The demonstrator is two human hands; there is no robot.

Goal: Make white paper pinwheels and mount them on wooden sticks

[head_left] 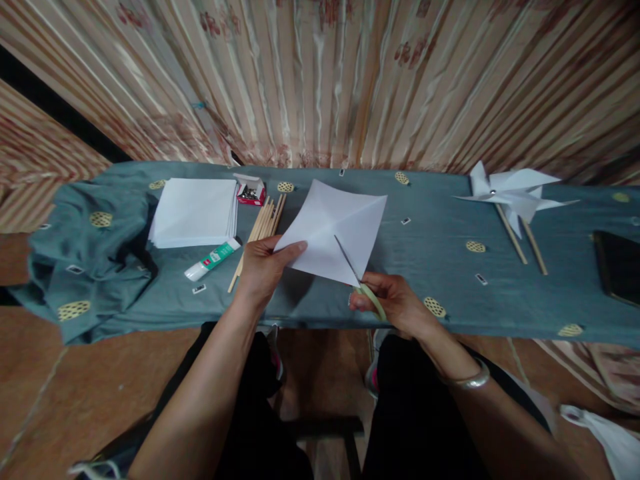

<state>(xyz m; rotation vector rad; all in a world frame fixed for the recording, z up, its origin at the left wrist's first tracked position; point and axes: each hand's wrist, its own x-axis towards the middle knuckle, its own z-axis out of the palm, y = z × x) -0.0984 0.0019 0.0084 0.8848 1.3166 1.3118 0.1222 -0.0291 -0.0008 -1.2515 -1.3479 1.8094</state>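
Note:
A square sheet of white paper (330, 220) with diagonal creases is held above the cloth. My left hand (265, 263) pinches its left corner, thumb on top. My right hand (390, 300) grips a pair of scissors (373, 300) by the pale green handles. One blade lies over the paper from the near right corner toward the middle; the other blade is hidden beneath. Below and left of the paper, close to my left hand, lies a bundle of thin wooden sticks (263, 223).
On the patterned green cloth (425, 213) are a stack of white paper (195, 210), a glue stick (213, 260) and a small red box of metal pins (250, 190). White paper pinwheels (520, 187) on sticks lie right, near a dark phone-like object (617, 267). A pleated curtain (320, 80) hangs behind.

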